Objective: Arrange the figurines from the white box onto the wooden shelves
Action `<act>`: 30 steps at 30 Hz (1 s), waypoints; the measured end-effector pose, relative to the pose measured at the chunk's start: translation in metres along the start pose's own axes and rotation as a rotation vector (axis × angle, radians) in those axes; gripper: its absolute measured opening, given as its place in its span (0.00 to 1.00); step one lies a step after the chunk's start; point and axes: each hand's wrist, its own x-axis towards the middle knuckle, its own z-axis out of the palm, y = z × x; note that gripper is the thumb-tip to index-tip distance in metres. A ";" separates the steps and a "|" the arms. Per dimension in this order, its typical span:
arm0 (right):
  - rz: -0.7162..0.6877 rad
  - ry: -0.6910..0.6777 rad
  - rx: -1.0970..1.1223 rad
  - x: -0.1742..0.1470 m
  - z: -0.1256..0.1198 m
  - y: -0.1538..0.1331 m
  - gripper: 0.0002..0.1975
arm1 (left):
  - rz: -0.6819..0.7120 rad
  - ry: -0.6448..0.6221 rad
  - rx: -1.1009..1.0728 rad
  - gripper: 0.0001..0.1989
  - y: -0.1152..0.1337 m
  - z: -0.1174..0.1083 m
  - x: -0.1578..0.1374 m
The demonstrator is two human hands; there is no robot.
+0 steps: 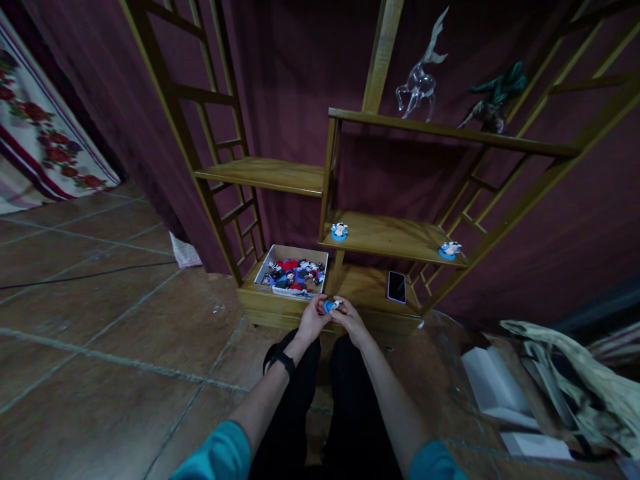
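Both hands are closed around one small figurine with a blue base and a white top, held low before the shelf unit. My left hand grips its left side, and my right hand has the right side between its fingers. Just beyond my left hand, a white cardboard box holds several small red, black and purple figures. Two similar figurines on blue bases stand on the middle shelf: a left figurine and a right figurine near the shelf's end.
A phone lies on the bottom board to the right. Higher up stand a clear glass animal and a dark green statuette. A wooden upper-left shelf juts out above the box. White cartons and cloth lie on the floor at right.
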 end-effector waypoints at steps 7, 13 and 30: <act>-0.035 0.039 -0.005 0.004 -0.006 0.006 0.31 | -0.008 -0.083 0.015 0.26 -0.002 -0.002 -0.002; -0.040 -0.009 0.018 0.000 -0.005 0.001 0.32 | 0.025 -0.088 0.109 0.26 -0.007 -0.001 -0.004; 0.031 -0.060 0.147 -0.007 -0.001 -0.010 0.29 | 0.089 -0.055 0.225 0.23 -0.004 -0.002 -0.010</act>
